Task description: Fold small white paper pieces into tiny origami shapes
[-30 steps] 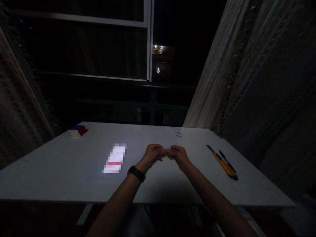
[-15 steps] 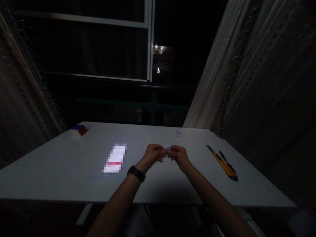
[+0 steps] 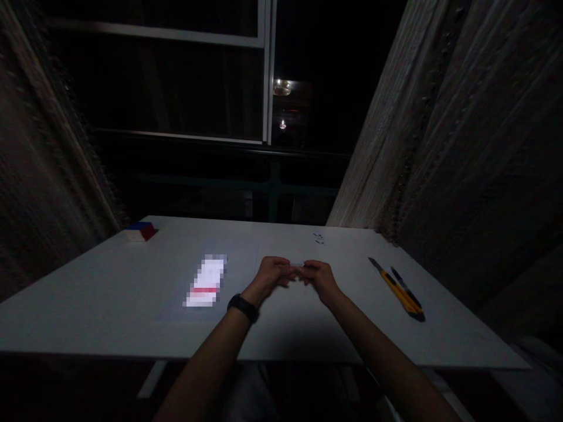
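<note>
The scene is dim. My left hand (image 3: pixel 269 274) and my right hand (image 3: pixel 319 276) meet just above the middle of a white table (image 3: pixel 109 299). Both are closed in a pinch on a small white piece of paper (image 3: pixel 297 263) held between their fingertips. A dark watch (image 3: pixel 241 307) sits on my left wrist. The paper is mostly hidden by my fingers.
A yellow utility knife (image 3: pixel 398 291) and a dark pen (image 3: pixel 405 286) lie at the right of the table. A bright pixelated rectangle (image 3: pixel 206 281) lies left of my hands. A red, white and blue block (image 3: pixel 139 231) rests at the far left corner. Curtains hang on both sides.
My hands stay together on the small paper with only slight finger shifts. The view has drifted a little.
</note>
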The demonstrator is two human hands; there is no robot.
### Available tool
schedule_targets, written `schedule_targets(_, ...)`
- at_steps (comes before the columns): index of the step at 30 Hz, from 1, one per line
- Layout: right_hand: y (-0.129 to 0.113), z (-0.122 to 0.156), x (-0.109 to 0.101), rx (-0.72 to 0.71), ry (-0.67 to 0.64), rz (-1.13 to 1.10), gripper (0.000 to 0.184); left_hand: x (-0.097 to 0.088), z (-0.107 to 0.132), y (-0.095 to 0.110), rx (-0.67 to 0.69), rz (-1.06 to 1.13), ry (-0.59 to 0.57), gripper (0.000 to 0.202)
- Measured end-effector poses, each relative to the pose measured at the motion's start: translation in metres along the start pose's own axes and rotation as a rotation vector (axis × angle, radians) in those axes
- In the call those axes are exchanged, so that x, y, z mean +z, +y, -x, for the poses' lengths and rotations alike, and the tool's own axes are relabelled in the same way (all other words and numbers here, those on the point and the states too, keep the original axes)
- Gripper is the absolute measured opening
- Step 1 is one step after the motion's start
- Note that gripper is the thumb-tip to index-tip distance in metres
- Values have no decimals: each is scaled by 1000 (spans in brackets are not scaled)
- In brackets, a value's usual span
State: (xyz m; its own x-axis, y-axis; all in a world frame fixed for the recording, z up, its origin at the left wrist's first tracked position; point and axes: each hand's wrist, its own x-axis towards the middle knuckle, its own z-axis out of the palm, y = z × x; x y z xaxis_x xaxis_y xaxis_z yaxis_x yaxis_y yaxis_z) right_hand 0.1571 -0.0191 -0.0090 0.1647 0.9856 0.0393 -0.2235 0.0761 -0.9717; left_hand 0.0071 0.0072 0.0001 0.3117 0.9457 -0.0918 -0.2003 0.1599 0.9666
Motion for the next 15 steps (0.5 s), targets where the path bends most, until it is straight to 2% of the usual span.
schedule_targets(7,2,0,-3,4,5,0,24,0,5,5,-83,40,-44,35)
schedule_targets(11,4,0,-4,-6,9,-2,20,2,7,7,-81,33,-48,40)
schedule_targets(15,5,0,-3,-12,-3,-5,17,3,9,9,-60,9,-34,33)
